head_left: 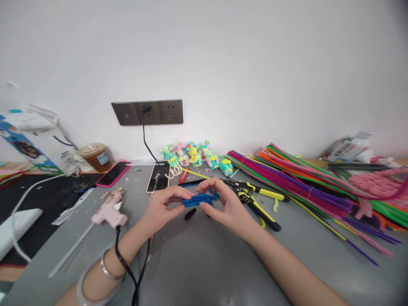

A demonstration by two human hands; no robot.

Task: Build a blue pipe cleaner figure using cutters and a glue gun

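Note:
Between my two hands is a small bundle of folded blue pipe cleaners (196,200), held just above the grey table. My left hand (166,205) pinches its left end with thumb and fingers. At the right end, my right hand (219,203) grips it the same way. A short black fuzzy piece (190,213) lies on the table below the bundle. Close to my right hand rest black-and-yellow pliers (259,210). A pink hot glue gun (110,213) lies left of my left hand, its black cord passing by my left forearm.
Bundles of coloured pipe cleaners (296,182) spread over the right side. Small colourful pipe-cleaner figures (194,154) stand along the wall. Two phones, one pink-cased (113,173) and one charging (158,178), lie at the back left near a drink cup (97,157).

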